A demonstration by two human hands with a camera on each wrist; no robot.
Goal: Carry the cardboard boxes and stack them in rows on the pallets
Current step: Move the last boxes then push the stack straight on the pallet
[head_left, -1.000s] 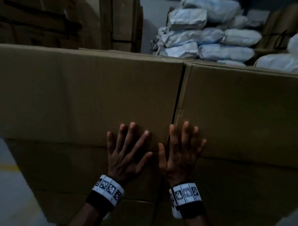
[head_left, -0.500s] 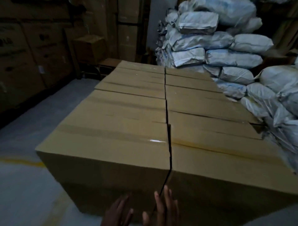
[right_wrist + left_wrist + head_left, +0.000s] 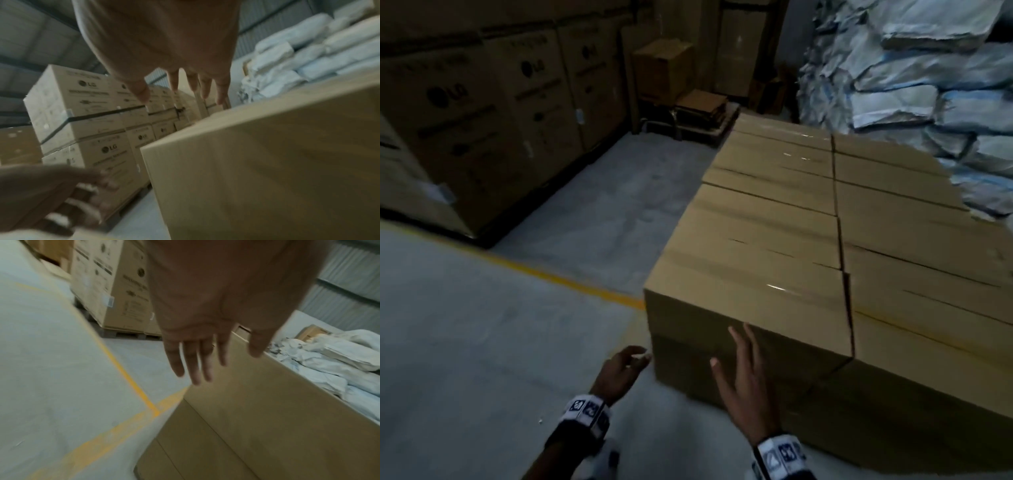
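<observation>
Plain cardboard boxes (image 3: 774,240) stand stacked in two tight rows; what they rest on is hidden. The front-left box (image 3: 743,301) has its near corner toward me. My right hand (image 3: 743,370) is open, fingers straight, in front of that box's near face; in the right wrist view the right hand (image 3: 195,87) is raised off the box (image 3: 267,162), holding nothing. Just left of the box's corner hangs my left hand (image 3: 625,363), over the floor, fingers relaxed and empty. In the left wrist view the left hand (image 3: 195,361) is spread beside the box wall (image 3: 267,418).
Tall printed cartons (image 3: 482,120) line the left wall. White sacks (image 3: 928,85) are piled behind and right of the stack. A small box (image 3: 664,68) stands at the back. A yellow line (image 3: 571,277) crosses the grey concrete floor (image 3: 482,342).
Both hands, pressed flat against the seam between the two front boxes a second ago, have come off and shifted left. My view has risen and turned left.
</observation>
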